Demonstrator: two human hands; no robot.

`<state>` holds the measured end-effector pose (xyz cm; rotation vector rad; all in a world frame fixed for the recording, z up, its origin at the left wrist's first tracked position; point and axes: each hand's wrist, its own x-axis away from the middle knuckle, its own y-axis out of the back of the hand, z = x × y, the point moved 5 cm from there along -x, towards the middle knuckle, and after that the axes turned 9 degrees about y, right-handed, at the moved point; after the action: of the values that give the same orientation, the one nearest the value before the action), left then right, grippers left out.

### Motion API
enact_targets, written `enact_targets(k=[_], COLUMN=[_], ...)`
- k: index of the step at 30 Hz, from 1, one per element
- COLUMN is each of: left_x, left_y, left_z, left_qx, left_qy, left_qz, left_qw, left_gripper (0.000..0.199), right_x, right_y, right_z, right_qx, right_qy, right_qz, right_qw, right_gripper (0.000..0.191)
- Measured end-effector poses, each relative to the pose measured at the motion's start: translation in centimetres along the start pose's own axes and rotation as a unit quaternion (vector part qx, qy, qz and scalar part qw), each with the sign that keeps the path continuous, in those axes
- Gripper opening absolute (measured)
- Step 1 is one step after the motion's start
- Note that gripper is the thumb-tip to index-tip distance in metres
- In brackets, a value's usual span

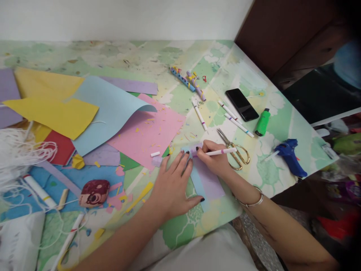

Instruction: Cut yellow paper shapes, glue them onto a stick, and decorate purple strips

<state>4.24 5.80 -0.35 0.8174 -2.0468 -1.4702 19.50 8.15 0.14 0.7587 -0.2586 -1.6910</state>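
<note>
My right hand (212,157) is closed round a white marker with a purple band (221,151), its tip end over the top of a purple paper strip (210,178). Under that strip lies a light blue paper strip (200,194). My left hand (174,184) lies flat with fingers spread, fingertips by the upper left of the strips and thumb over the blue one. A small white marker cap (155,154) rests left of my left fingertips. Gold-handled scissors (232,145) lie open just beyond my right hand.
Rolled paper tubes (182,79), markers (199,114), a black phone (241,104), a green tool (263,122) and a blue glue gun (291,156) lie beyond and to the right. Coloured sheets (104,109), white string (22,158) and a dark red case (94,193) are at left.
</note>
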Motion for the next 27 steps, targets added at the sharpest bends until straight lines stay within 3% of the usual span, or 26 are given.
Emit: enact_targets(k=[12, 21, 27], left_x=[0.0, 0.01, -0.04], left_y=[0.03, 0.04, 0.09], left_z=[-0.01, -0.04, -0.02], left_qx=[0.005, 0.003, 0.008], left_qy=[0.0, 0.001, 0.0], left_qz=[0.001, 0.001, 0.001], left_qw=[1.0, 1.0, 1.0], left_gripper=[0.089, 0.089, 0.089], right_x=[-0.09, 0.09, 0.02], right_y=[0.21, 0.34, 0.14], right_z=[0.47, -0.11, 0.09], right_qx=[0.023, 0.004, 0.023], right_qy=[0.036, -0.015, -0.009], right_qz=[-0.006, -0.028, -0.011], right_qw=[0.999, 0.999, 1.0], right_gripper=[0.032, 0.032, 0.033])
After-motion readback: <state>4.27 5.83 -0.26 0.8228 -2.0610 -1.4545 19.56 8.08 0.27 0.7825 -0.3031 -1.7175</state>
